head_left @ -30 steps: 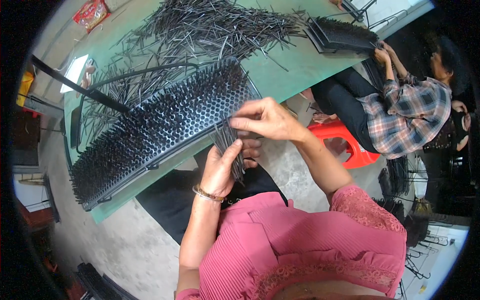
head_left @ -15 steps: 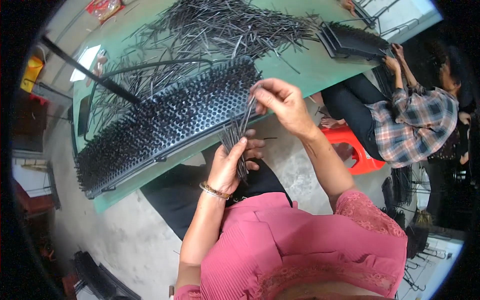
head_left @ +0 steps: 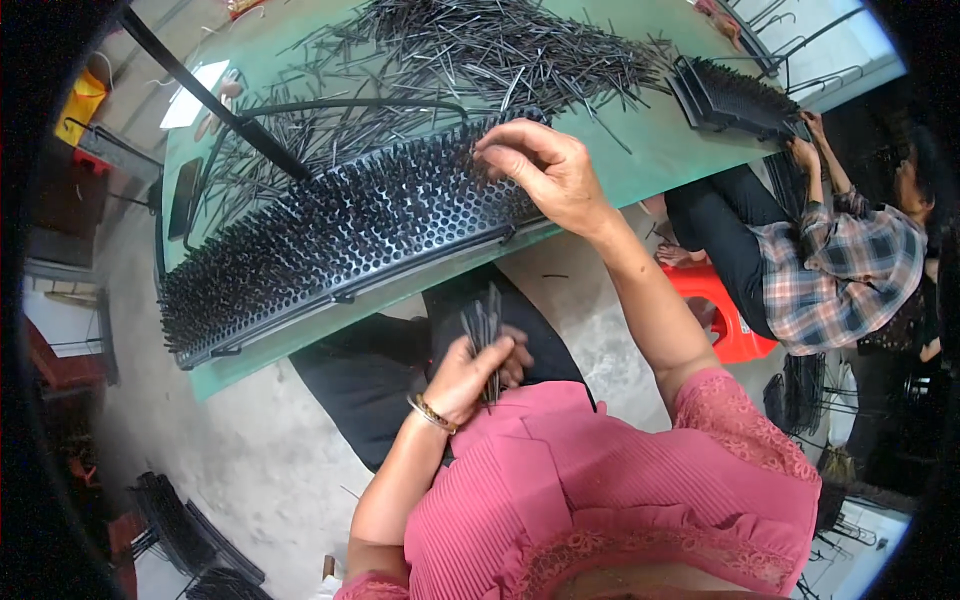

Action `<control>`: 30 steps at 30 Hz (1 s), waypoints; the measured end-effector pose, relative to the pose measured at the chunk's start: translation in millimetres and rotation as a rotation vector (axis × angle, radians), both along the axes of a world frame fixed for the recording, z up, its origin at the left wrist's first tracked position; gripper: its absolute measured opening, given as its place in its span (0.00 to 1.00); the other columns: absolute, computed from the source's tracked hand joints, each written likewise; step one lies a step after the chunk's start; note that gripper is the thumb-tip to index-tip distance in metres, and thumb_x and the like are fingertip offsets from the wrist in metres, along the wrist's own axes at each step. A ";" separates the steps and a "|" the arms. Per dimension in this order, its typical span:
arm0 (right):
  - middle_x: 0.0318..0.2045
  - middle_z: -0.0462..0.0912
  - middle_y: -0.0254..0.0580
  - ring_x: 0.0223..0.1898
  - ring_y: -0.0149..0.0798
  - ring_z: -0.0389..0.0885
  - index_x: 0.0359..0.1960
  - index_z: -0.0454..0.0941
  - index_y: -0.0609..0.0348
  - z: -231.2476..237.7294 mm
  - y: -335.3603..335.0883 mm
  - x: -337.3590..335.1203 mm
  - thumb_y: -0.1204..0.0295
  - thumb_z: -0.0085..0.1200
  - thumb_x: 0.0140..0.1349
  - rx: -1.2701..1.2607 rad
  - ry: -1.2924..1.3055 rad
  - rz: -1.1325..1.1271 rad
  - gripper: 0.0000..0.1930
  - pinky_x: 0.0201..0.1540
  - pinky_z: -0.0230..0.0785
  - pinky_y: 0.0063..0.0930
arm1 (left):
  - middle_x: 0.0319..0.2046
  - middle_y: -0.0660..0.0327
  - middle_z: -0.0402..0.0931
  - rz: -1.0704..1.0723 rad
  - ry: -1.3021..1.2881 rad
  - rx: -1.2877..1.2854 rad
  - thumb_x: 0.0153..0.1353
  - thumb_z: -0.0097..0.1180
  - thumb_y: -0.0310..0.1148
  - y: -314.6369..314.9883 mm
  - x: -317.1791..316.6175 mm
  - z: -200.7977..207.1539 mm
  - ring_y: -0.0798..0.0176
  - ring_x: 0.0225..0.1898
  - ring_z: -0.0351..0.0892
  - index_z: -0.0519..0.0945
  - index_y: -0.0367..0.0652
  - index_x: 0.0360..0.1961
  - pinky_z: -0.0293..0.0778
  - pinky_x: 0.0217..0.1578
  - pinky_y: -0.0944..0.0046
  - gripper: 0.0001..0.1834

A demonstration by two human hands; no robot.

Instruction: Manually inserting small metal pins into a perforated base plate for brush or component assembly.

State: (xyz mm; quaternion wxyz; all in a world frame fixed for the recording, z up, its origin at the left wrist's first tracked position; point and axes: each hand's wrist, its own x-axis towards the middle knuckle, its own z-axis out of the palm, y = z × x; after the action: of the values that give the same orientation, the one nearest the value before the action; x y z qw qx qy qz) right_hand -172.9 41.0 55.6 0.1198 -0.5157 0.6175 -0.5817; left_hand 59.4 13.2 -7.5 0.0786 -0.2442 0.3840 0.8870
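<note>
My left hand (head_left: 470, 378) is closed around a bundle of thin dark strips (head_left: 483, 325) above my lap. The strips stick out past the fingers at both ends. Over the right part of a long, curved black perforated panel (head_left: 400, 250) is my right hand (head_left: 555, 185), thumb and fingertips drawn together; anything between them is too small to make out. Many short dark strips stand up from the panel's holes, while a band of bare holes shows along its near side and right part. The panel lies tilted across the table's near edge.
A large heap of loose dark strips (head_left: 500, 60) covers the far side of the green table (head_left: 640, 145). A black bar (head_left: 215, 95) rises over the panel's left part. At right, a person in a plaid shirt (head_left: 840, 270) handles another panel (head_left: 735, 100), beside a red stool (head_left: 740, 335).
My left hand has dropped toward my lap with the strips, away from the panel. My right hand has left the bundle and moved slightly up and left over the panel. The view has shifted.
</note>
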 end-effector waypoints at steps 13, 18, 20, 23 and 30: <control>0.29 0.81 0.38 0.30 0.27 0.80 0.36 0.78 0.65 -12.7 -2.8 -1.3 0.74 0.54 0.59 -0.003 -0.037 -0.013 0.07 0.35 0.72 0.21 | 0.28 0.60 0.76 -0.007 -0.071 0.130 0.64 0.49 0.35 1.8 16.8 -13.4 0.68 0.23 0.73 0.72 0.39 0.41 0.70 0.24 0.70 0.11; 0.31 0.82 0.39 0.31 0.28 0.80 0.37 0.79 0.65 -11.5 -0.2 -1.6 0.75 0.54 0.60 0.008 -0.064 0.000 0.07 0.36 0.72 0.21 | 0.26 0.64 0.73 0.068 -0.035 0.055 0.64 0.50 0.37 -11.0 1.0 6.2 0.73 0.19 0.65 0.73 0.40 0.40 0.60 0.18 0.74 0.11; 0.33 0.82 0.39 0.32 0.29 0.79 0.38 0.78 0.67 -10.9 0.5 0.4 0.75 0.53 0.61 0.055 -0.008 -0.004 0.08 0.37 0.73 0.21 | 0.27 0.64 0.73 0.079 -0.027 0.049 0.64 0.51 0.36 -13.0 -2.5 7.4 0.73 0.20 0.65 0.73 0.40 0.41 0.60 0.18 0.74 0.11; 0.33 0.82 0.42 0.32 0.31 0.80 0.37 0.80 0.64 -10.3 -0.3 4.4 0.76 0.57 0.56 0.033 0.243 -0.059 0.07 0.36 0.72 0.24 | 0.27 0.63 0.73 0.071 -0.021 0.021 0.63 0.51 0.36 -13.3 -7.2 11.8 0.73 0.20 0.66 0.73 0.39 0.41 0.61 0.18 0.74 0.11; 0.33 0.81 0.43 0.33 0.37 0.80 0.36 0.80 0.63 -10.3 -1.9 11.6 0.76 0.58 0.55 0.047 0.291 -0.090 0.07 0.35 0.73 0.25 | 0.27 0.62 0.73 0.057 -0.010 -0.001 0.64 0.50 0.35 -15.2 -13.3 14.7 0.73 0.21 0.67 0.72 0.37 0.43 0.62 0.19 0.74 0.13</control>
State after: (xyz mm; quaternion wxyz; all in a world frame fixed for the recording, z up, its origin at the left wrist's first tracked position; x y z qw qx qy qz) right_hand -161.3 39.0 45.3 0.0149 -0.5632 0.6643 -0.4912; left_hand 46.1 -2.0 7.2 0.0548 -0.2594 0.3771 0.8874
